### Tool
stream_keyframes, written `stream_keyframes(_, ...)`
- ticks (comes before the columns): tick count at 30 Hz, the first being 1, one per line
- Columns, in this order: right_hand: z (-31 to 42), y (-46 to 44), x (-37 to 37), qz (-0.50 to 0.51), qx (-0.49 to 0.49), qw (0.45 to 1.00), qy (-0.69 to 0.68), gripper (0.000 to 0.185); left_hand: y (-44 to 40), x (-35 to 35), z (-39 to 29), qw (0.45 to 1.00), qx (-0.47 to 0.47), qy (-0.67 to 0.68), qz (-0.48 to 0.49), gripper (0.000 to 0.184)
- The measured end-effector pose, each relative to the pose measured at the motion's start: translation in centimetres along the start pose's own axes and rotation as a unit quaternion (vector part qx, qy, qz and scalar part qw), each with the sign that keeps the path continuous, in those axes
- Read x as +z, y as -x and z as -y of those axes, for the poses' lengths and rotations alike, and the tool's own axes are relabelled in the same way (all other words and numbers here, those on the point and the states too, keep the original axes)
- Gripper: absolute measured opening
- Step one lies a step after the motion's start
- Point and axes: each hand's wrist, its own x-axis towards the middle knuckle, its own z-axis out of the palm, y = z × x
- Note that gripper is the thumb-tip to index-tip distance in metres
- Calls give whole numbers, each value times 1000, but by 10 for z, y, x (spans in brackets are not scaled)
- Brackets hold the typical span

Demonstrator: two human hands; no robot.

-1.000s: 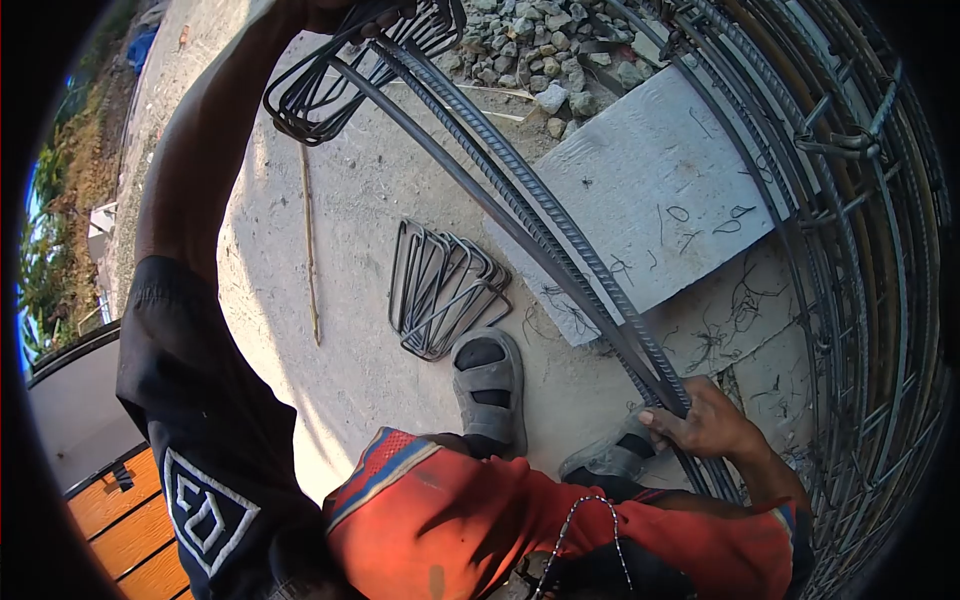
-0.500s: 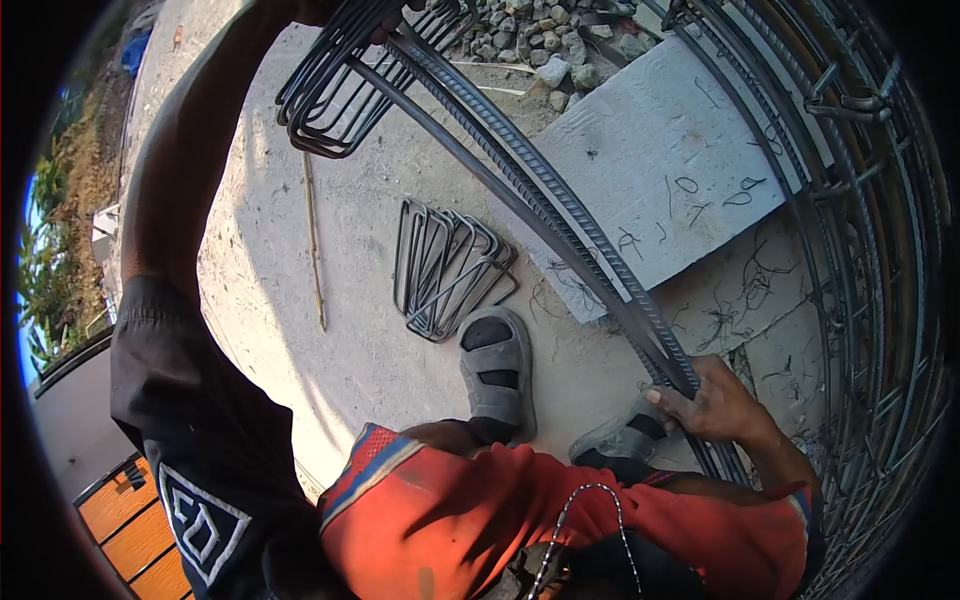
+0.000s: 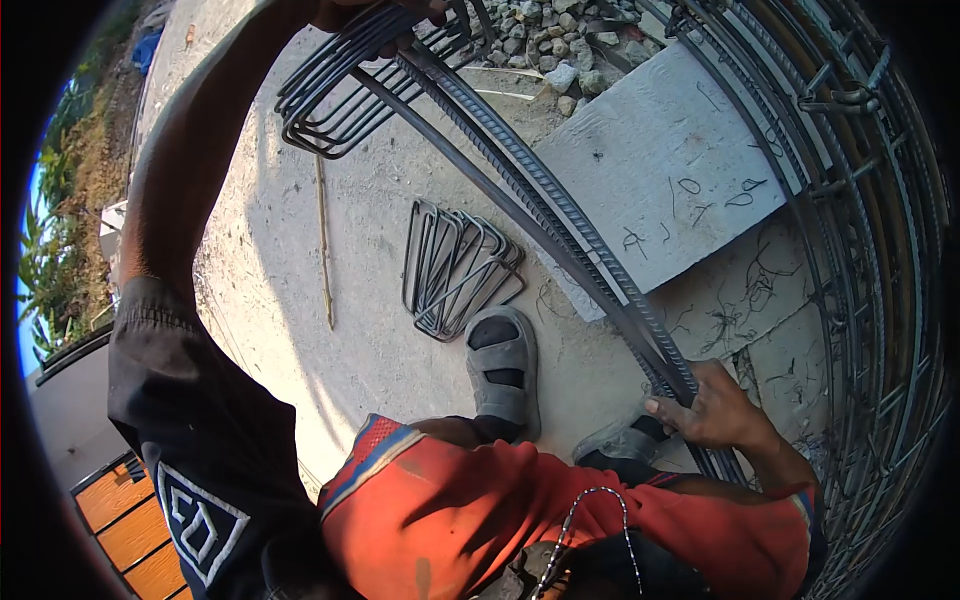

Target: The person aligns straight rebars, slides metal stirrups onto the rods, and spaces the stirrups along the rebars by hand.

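At the top edge, my left hand (image 3: 375, 14) is closed around a bundle of bent steel stirrups (image 3: 335, 95); the frame cuts off part of the hand. Several long steel bars (image 3: 545, 200), ribbed ones among them, run from inside the stirrups down to the lower right. There my right hand (image 3: 712, 405) grips the bars together, its thumb lying across them. A loose pile of stirrups (image 3: 460, 270) rests on the concrete, just ahead of one sandalled foot (image 3: 502, 370).
A pale flat slab (image 3: 660, 170) with bits of tie wire lies beyond the bars. Gravel (image 3: 550, 40) is heaped at the top. A tall tied rebar cage (image 3: 870, 250) curves along the right side. On the ground lies a thin stick (image 3: 324, 240).
The view has shifted slightly, so the ground things sit a little further right. More of my left hand shows at the top. Both hands keep their hold.
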Motion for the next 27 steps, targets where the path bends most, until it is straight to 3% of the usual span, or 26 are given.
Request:
stream_keyframes(8, 6, 5, 2, 8, 21, 1000, -15, 18, 12, -24, 24, 996, 28, 73, -34, 34)
stream_keyframes(12, 10, 4, 2, 1, -21, 1000, 23, 18, 21, -26, 32, 992, 55, 108, -41, 37)
stream_keyframes(17, 10, 6, 10, -8, -30, 999, 21, 18, 21, 16, 8, 995, 26, 91, -35, 45)
stream_keyframes(19, 18, 9, 12, 5, 4, 1000, 8, 19, 27, 33, 22, 976, 213, 29, -15, 47)
stream_keyframes(21, 8, 6, 14, -12, -25, 999, 23, 18, 25, 39, 3, 999, 31, -25, -20, 55)
stream_keyframes(22, 3, 7, 17, -20, -38, 999, 28, 18, 31, 60, -21, 977, -46, -174, -115, 58)
stream_keyframes(23, 3, 8, 17, -22, -34, 999, 19, 18, 46, 92, -45, 917, -121, -315, -210, 61)
stream_keyframes(25, 7, 12, 20, -27, -32, 999, 6, 18, 75, 121, -56, 829, -165, -432, -316, 72)
stream_keyframes(27, 10, 14, 21, -25, -36, 999, 13, 18, 79, 114, -54, 816, -124, -422, -374, 74)
